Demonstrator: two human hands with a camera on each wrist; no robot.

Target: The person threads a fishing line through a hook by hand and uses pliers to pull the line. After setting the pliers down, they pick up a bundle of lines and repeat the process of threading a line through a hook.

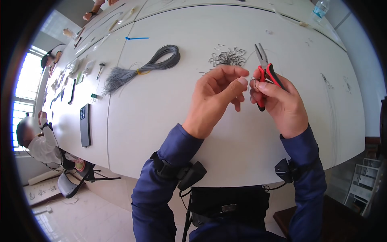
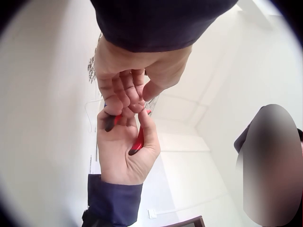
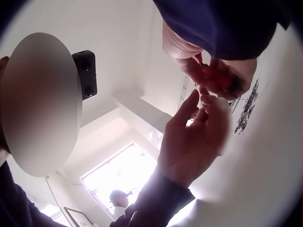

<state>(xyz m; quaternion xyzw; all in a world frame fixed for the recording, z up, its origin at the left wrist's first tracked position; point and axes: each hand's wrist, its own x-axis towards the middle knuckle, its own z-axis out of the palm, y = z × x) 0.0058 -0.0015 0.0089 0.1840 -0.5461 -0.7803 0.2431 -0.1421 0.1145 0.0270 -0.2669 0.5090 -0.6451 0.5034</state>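
The right hand (image 1: 287, 104) holds pliers with red and black handles (image 1: 272, 76) against the palm, their metal nose pointing up and away. Between its thumb and forefinger it pinches a small piece of bent wire (image 1: 255, 83). Just to the left, the left hand (image 1: 210, 97) is raised with its fingers loosely bent and its thumb toward that wire; no object shows clearly in it. In the left wrist view, the fingertips of the left hand (image 2: 137, 71) and the right hand (image 2: 124, 153) meet or nearly meet. A pile of small bent wire pieces (image 1: 230, 57) lies beyond them.
On the white table (image 1: 145, 117) lie a tied bundle of grey wire (image 1: 121, 78), a blue tie (image 1: 138, 38) and a black phone (image 1: 85, 126). A bottle (image 1: 320, 10) stands at the far right. Other people sit along the left side.
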